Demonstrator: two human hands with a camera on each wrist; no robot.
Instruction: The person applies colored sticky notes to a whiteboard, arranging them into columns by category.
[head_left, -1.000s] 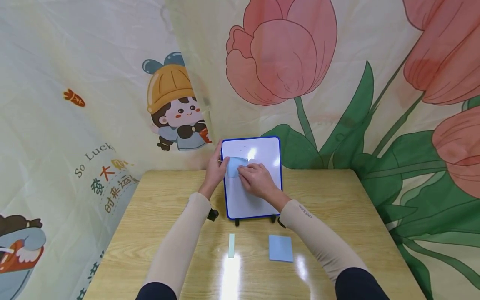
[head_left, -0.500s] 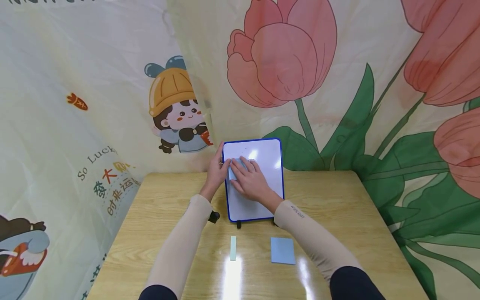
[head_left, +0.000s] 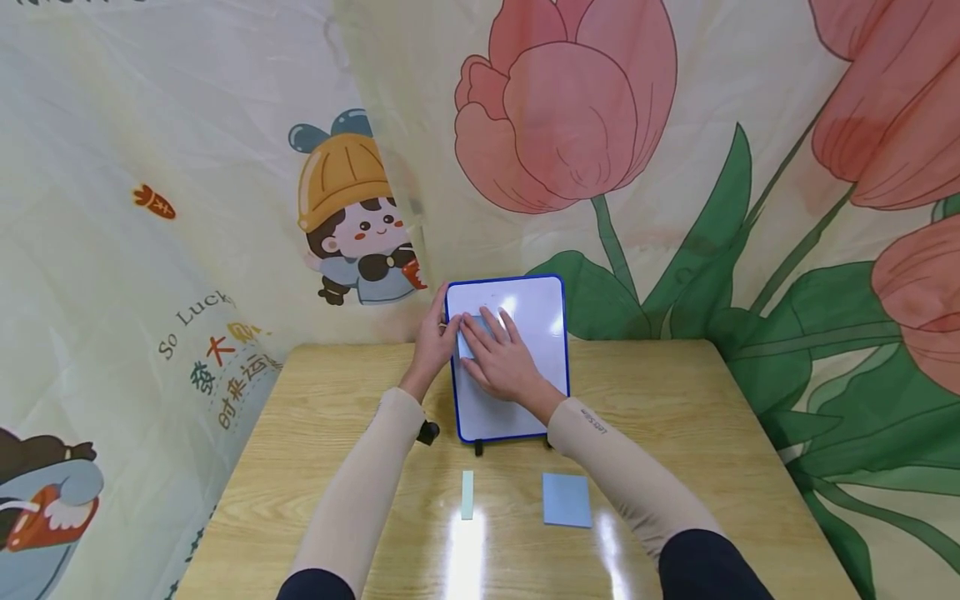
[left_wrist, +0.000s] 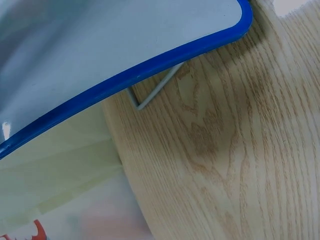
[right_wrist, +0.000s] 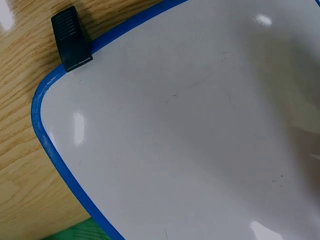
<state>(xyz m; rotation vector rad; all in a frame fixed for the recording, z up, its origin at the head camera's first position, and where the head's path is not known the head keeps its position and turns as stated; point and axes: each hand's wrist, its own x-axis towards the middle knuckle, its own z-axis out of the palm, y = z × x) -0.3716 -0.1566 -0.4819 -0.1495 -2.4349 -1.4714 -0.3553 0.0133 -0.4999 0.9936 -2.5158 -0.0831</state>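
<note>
Bright glare — tabletop [head_left: 637, 425], whiteboard [head_left: 542, 342]

Room right of the whiteboard [head_left: 542, 333], crowding at its upper left
Passage runs over the desk [head_left: 652, 400] beyond the right edge. The left hand [head_left: 432, 346] and right hand [head_left: 501, 358] block the upper-left face; sleeves [head_left: 360, 492] flank the front, a pale strip [head_left: 467, 495] and blue pad [head_left: 567, 500] lying flat between; a backdrop [head_left: 675, 258] closes the rear.
</note>
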